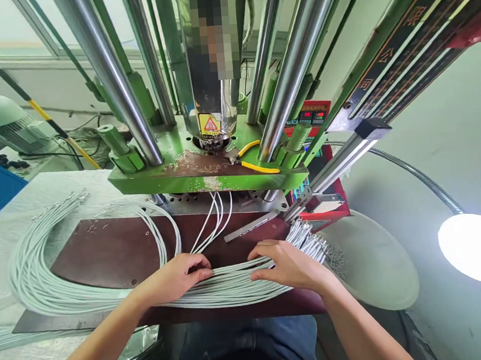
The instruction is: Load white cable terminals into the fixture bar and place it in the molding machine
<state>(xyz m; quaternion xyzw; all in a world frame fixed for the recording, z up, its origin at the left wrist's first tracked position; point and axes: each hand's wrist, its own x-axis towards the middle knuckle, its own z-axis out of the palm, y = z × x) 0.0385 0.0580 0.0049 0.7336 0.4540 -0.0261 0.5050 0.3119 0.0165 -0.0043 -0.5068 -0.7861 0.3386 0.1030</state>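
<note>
A bundle of thin white cables [232, 286] lies flat across the near edge of the dark brown plate [117, 251], running left to right. Its right ends [312, 241] fan out past the plate's corner, tipped with small metal terminals. To the left the bundle sweeps round in a wide loop [35, 274] over the tabletop, back toward the green press. A few separate strands [214, 221] rise from the bundle's middle and run under the press.
</note>
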